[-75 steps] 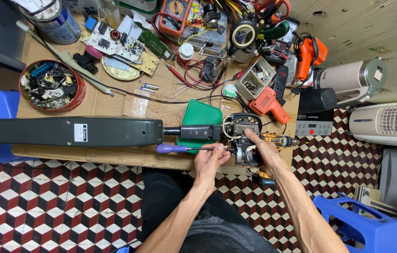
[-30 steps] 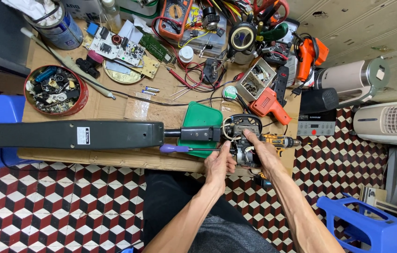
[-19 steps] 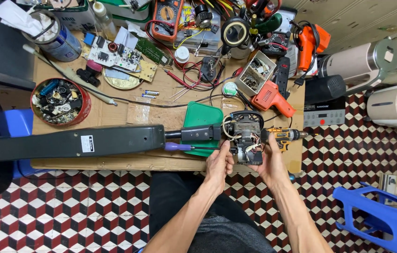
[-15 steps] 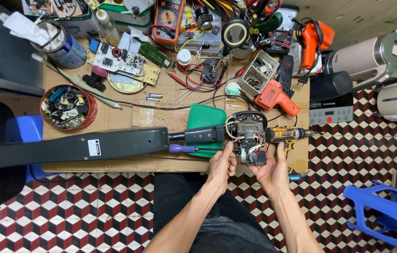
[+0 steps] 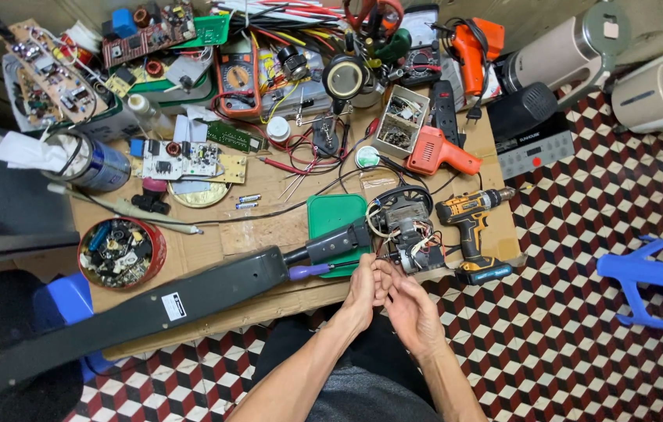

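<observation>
The left hand [image 5: 366, 286] and right hand [image 5: 408, 301] meet, fingers curled narrowly, at the opened black motor housing [image 5: 407, 228] beside a purple-handled screwdriver [image 5: 309, 270]; whether they grip anything cannot be told.

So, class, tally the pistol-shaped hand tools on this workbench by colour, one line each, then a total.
Orange pistol-shaped tools: 2, one beside the small parts box, one at the table's far edge
Yellow-and-black cordless drill: 1
Total: 3
</observation>
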